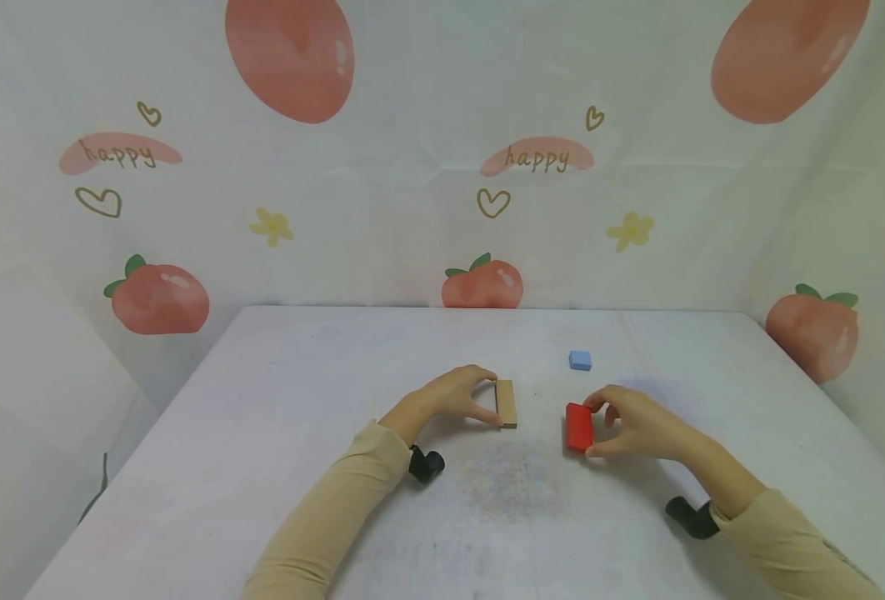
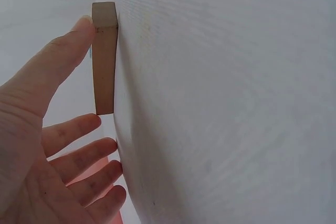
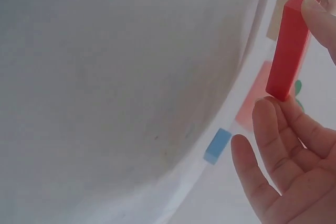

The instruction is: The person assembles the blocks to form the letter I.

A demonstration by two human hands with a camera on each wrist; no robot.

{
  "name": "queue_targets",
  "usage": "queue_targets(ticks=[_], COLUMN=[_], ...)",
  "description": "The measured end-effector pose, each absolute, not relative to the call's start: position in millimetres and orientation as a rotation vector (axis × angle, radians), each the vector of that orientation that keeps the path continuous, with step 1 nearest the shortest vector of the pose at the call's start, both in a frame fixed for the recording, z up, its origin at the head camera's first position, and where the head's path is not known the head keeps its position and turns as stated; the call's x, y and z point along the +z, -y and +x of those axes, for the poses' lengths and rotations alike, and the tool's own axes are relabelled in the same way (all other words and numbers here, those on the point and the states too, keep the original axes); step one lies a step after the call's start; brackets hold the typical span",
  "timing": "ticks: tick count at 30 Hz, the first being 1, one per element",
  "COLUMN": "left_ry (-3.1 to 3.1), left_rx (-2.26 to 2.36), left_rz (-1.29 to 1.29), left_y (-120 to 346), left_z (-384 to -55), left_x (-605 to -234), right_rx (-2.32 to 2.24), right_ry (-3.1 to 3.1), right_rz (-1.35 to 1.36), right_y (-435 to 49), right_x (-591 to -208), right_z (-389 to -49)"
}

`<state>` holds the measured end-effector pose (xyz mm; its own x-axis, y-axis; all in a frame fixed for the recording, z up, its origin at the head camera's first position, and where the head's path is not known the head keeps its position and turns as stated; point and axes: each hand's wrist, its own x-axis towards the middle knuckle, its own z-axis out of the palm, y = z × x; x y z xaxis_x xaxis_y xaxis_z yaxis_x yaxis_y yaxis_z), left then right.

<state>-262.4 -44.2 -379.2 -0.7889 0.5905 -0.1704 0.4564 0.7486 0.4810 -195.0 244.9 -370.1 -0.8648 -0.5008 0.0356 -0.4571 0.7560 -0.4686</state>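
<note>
My left hand [image 1: 459,393] pinches a flat tan wooden block [image 1: 506,404] by its two ends. In the left wrist view the thumb lies at one end of the wooden block [image 2: 105,69] and the index fingertip at the other, with the remaining fingers spread below. To the right, my right hand [image 1: 641,425] holds a red rectangular block [image 1: 579,427] lengthwise between thumb and fingers. The right wrist view shows the red block [image 3: 289,48] apart from the table surface, its long side facing the camera.
A small blue block [image 1: 580,360] lies on the white table [image 1: 262,433] beyond the red one. Behind the table hangs a white cloth [image 1: 382,233] printed with peaches. Black wrist cameras [image 1: 426,465] sit at both sleeves' cuffs.
</note>
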Motion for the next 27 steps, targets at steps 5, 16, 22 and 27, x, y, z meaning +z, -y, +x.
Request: queue_targets(ticks=[5,16,22,27], left_ry=[-2.633,-2.642,-2.642,-2.643], left_rx=[0.61,0.609,0.606,0.603], left_rz=[0.801,0.803,0.789,0.777], left_y=[43.8,42.8,42.8,42.2], left_z=[-262.8,-263.3,-261.9,-261.7], left_x=[-380.3,-381.7,-380.1,-379.4], right_rx=[-0.729,-0.721,-0.713,-0.735], right_ry=[-2.849,-2.823,-2.819,-2.801], right_rz=[-0.81,-0.803,-0.855,-0.894], right_y=[-241.1,-229.3,-224.2,-221.6], right_x=[-370.0,-369.8,-369.5,-370.9], right_z=[-196.0,-197.9,-198.9,-199.6])
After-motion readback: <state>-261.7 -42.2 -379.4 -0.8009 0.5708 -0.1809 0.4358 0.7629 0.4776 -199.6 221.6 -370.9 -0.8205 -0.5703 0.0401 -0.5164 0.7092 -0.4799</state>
